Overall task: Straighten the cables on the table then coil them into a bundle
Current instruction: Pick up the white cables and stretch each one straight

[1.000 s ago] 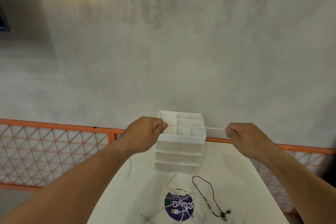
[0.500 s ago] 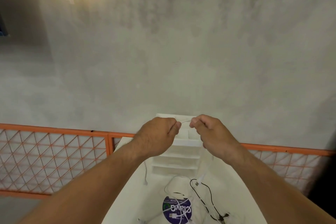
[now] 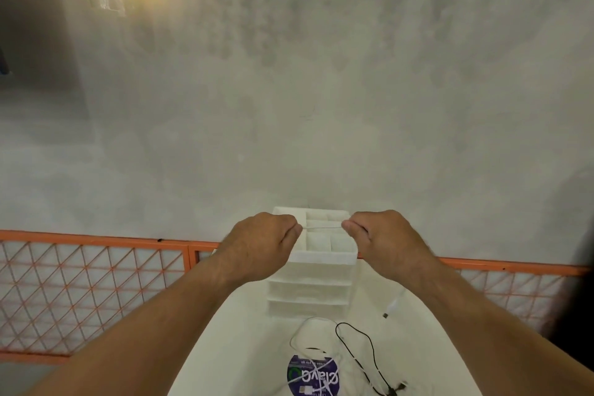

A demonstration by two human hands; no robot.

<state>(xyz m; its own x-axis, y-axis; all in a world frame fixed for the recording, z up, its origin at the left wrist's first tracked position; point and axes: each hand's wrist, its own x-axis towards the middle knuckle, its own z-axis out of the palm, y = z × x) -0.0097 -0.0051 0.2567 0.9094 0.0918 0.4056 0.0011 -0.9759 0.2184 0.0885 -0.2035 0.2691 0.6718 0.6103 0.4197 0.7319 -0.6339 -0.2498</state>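
Note:
A thin white cable runs taut between my two hands, held up above the white table. My left hand pinches one end of the stretch, and my right hand pinches the other. The cable's loose end with a white plug hangs below my right forearm. On the table lie a black cable in a loose curve and another white cable looping over a round purple sticker.
A white plastic drawer organiser with open top compartments stands at the table's far end, right under my hands. An orange metal lattice fence runs behind the table, with a grey concrete floor beyond it.
My hands came together from wide apart, then moved apart again a short way, so a short length of white cable is stretched between them now. The plug end swung to the right.

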